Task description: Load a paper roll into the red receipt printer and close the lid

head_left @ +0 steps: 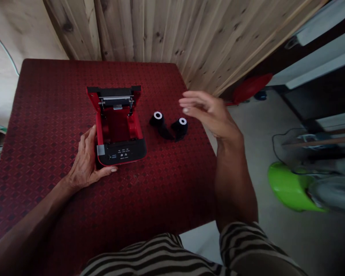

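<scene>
A small red and black label printer (121, 150) stands on the table with its lid (113, 92) raised, baring a red compartment inside. My left hand (87, 161) holds the printer's near left corner, fingers along its side and thumb across the front. To the right of the printer lie two rolls of black ribbon, a left roll (157, 119) and a right roll (180, 128), both with white cores and a loose black strip between them. My right hand (207, 111) hovers by the table's right edge, fingers stretched out, holding nothing.
A red patterned cloth covers the table (60, 218), which meets a wooden plank wall (149, 30) at the back. On the floor to the right are a bright green plastic object (290, 188), a dark cable and a red round object (253, 86).
</scene>
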The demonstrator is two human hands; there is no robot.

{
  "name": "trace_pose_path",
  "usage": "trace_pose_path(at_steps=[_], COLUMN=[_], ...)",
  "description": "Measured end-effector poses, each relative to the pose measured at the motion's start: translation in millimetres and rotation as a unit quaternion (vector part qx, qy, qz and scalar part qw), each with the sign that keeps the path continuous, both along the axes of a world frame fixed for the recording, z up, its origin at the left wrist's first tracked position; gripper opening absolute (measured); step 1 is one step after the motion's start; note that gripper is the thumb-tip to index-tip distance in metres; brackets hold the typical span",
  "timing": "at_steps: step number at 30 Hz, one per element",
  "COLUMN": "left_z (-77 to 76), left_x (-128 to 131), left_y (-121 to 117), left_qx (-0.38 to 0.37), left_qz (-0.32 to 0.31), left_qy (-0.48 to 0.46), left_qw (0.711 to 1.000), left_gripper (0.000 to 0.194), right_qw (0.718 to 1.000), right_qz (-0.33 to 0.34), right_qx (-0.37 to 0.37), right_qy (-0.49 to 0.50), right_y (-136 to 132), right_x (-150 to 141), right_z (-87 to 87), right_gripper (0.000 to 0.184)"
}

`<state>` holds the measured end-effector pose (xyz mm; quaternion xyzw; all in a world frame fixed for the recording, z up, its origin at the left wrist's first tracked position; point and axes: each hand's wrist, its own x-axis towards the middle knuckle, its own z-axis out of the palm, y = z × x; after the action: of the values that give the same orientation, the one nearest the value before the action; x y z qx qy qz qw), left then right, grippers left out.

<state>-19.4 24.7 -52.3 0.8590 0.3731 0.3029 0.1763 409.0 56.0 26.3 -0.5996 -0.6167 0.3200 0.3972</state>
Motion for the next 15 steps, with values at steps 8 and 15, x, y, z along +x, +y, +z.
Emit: trace_pose_path(at_steps=[8,15], left_z=[-3.9,-1.7], left_x=[-1.6,-1.2], left_y=[2.4,2.0], left_qx=[-0.011,-0.001], left_qz=[0.001,-0.007], left_qy=[-0.011,0.000], left_qw=[1.000,1.000], left_gripper=[0.131,0.129], right_qw=[0.985,0.957], right_qz=[-0.162,-0.263], right_qx=[-0.041,0.063], right_qy=[0.037,-0.105], right_y=[-51.3,-41.3], right_x=[-6.7,-42.2], right_z=[-71.6,-82.4], right_gripper=[0.086,0.035])
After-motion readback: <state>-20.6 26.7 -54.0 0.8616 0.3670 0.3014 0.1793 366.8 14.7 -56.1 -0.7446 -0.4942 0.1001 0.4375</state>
